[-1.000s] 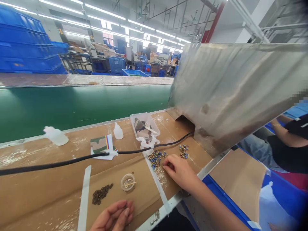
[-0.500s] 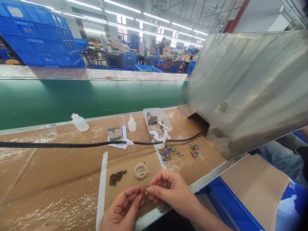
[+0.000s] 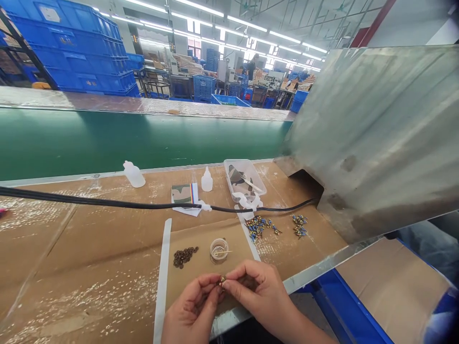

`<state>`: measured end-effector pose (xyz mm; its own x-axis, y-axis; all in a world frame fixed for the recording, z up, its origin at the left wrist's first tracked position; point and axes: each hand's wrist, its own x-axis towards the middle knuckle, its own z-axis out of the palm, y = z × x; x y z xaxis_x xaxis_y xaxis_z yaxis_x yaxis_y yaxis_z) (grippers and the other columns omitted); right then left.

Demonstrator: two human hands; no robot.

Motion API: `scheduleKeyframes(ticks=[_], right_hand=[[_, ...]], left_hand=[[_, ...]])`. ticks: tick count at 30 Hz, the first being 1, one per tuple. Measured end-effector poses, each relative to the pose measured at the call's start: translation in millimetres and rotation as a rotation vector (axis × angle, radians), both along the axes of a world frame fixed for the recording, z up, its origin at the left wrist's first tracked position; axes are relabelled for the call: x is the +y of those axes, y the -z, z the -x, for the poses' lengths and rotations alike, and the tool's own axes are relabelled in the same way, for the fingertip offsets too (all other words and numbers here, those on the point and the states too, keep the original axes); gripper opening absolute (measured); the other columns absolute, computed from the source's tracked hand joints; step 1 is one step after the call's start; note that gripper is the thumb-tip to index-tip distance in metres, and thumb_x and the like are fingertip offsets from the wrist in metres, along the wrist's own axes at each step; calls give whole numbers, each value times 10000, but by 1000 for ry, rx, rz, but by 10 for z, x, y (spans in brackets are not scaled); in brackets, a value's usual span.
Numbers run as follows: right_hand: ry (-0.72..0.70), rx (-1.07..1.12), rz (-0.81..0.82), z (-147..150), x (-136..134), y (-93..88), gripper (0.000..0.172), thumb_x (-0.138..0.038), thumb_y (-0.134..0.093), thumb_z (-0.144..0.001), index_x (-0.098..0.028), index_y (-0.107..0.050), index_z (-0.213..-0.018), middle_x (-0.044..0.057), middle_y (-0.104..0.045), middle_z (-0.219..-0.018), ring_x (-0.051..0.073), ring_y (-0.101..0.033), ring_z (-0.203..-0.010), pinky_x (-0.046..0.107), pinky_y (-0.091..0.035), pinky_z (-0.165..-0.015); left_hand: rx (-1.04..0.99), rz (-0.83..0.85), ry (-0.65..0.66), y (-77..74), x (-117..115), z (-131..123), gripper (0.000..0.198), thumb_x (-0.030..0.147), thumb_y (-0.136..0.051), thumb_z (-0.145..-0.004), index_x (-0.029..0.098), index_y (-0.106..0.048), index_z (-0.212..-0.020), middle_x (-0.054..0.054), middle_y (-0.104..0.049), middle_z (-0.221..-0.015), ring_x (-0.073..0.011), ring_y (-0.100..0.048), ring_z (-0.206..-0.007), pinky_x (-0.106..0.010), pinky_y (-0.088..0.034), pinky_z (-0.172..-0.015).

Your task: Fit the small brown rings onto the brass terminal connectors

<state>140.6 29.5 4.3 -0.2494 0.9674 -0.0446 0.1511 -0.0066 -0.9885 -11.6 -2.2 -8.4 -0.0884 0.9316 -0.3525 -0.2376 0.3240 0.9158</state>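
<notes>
From the bench's (image 3: pixel 315 279) near edge, a hand can pass over the cardboard (image 3: pixel 89 253) toward the left end. Forward, a small pot (image 3: pixel 219 250), a pile of washers (image 3: pixel 185 256) and loose terminals (image 3: pixel 258 227) lie in the way; behind them a black cable (image 3: pixel 107 201) crosses the bench, and a steel hood (image 3: pixel 373 134) blocks the right corner.

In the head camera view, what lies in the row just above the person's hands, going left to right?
Dark metal rings in a small pile, clear round plastic cup, larger heap of blue-and-brass wire terminals, smaller heap of blue-and-brass wire terminals.
</notes>
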Motion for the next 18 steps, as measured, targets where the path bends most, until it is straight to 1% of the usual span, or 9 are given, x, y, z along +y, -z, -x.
scheduleKeyframes(ticks=[8,10,14,18], right_hand=[[1,-138,-144,-4,-27,-2,84,-233,-667,-809,-160,-704,-791,31,-720,-729,140,-692,-651,180,-530,-593],[10,-186,-204,-2,-42,-7,73,-224,-664,-810,-168,-704,-790,24,-713,-720,134,-681,-648,179,-515,-589],[37,-284,-354,8,-64,-16,48,-196,-665,-805,-186,-697,-771,0,-695,-691,118,-649,-630,180,-469,-584],[64,-276,-407,27,-80,2,64,-175,-651,-815,-185,-673,-755,-6,-682,-685,107,-636,-629,172,-451,-585]], left_hand=[[22,-37,21,49,-22,-17,250,369,-718,-708,201,-718,-893,-60,-765,-909,-227,-696,-877,-329,-531,-839],[29,-48,23,63,-31,-22,239,363,-711,-716,203,-715,-894,-59,-765,-920,-227,-695,-883,-328,-533,-838],[39,-102,-11,116,-55,-28,224,354,-696,-735,210,-704,-906,-55,-765,-943,-225,-696,-899,-321,-534,-838],[16,-146,-45,159,-82,-43,264,348,-669,-764,235,-670,-1002,-50,-755,-1007,-208,-682,-956,-307,-513,-871]])
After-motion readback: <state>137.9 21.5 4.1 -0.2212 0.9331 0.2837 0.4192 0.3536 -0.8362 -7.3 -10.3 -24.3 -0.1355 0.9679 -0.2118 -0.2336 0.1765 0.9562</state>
